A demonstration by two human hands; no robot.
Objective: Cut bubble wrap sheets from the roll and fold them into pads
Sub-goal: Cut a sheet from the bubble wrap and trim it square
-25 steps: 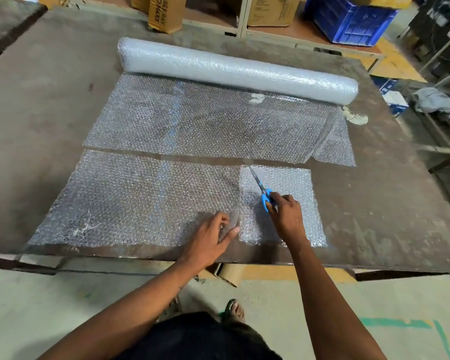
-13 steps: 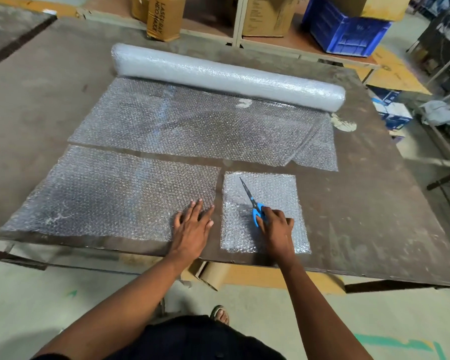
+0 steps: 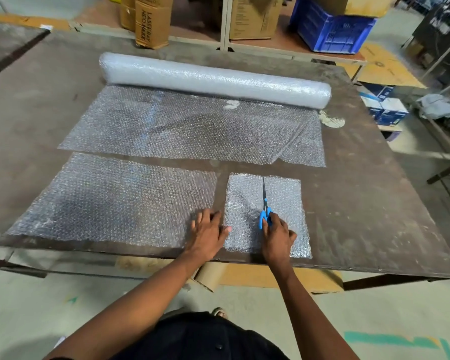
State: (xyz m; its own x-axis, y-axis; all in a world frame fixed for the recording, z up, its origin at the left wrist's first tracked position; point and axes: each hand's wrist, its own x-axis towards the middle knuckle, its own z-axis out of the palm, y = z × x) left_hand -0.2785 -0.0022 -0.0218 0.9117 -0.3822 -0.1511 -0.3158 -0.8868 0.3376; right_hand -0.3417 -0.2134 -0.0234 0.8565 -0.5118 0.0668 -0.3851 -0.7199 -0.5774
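A bubble wrap roll (image 3: 216, 79) lies across the far side of the brown table (image 3: 374, 203), with its unrolled sheet (image 3: 187, 126) spread toward me. A long cut strip (image 3: 120, 198) lies near the front edge on the left. A small cut square (image 3: 283, 198) lies apart from it on the right. My right hand (image 3: 277, 236) grips blue-handled scissors (image 3: 265, 203), blades closed and pointing away over the square. My left hand (image 3: 208, 232) rests flat with straight fingers on the strip's right end, thumb reaching the square's edge.
Cardboard boxes (image 3: 152, 22) and a blue crate (image 3: 333, 29) stand on a low shelf beyond the table. Small blue-and-white boxes (image 3: 385, 107) sit on the floor to the right. A cardboard tube (image 3: 208, 279) lies under the table's front edge.
The small square now lies fully apart from the long strip, the gap between them wider. My left hand slid right along the strip's end. The scissors swung to point straight away.
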